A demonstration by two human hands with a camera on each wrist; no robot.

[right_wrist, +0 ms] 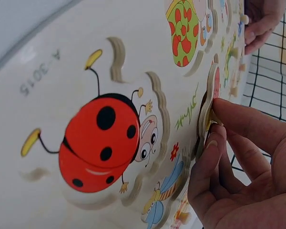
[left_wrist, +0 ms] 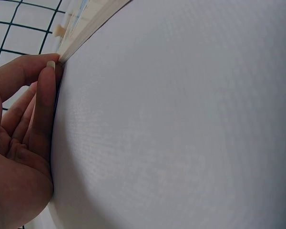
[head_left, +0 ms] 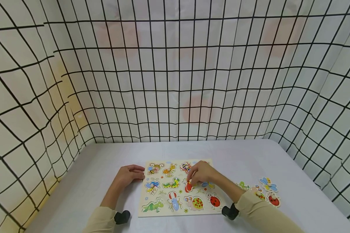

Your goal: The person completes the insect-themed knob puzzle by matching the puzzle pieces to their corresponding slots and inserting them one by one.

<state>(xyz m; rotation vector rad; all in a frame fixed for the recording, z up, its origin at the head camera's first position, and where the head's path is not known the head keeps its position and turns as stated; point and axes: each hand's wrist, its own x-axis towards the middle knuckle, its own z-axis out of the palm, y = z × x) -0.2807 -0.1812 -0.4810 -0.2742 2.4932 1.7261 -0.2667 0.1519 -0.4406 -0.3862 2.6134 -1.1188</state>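
A pale wooden puzzle board (head_left: 160, 214) printed with insects lies on the table. Over its right-middle part, my right hand (head_left: 202, 172) pinches a red puzzle piece (head_left: 188, 187) between thumb and fingers. The right wrist view shows this piece (right_wrist: 210, 98) tilted edge-on at its cutout; its picture is mostly hidden. Beside it are the ladybug recess (right_wrist: 102, 138) and a snail picture (right_wrist: 183, 36). My left hand (head_left: 129, 176) rests on the table at the board's left side, its fingertips touching the edge. In the left wrist view, thumb and forefinger (left_wrist: 26, 69) meet by the board's corner.
Loose pieces lie right of the board, partly behind the right forearm: a blue-winged insect (head_left: 268, 184), a ladybug (head_left: 273, 199), a snail (head_left: 259, 194) and a green insect (head_left: 243, 185). White walls with black grid lines (head_left: 179, 81) surround the white table (head_left: 110, 155).
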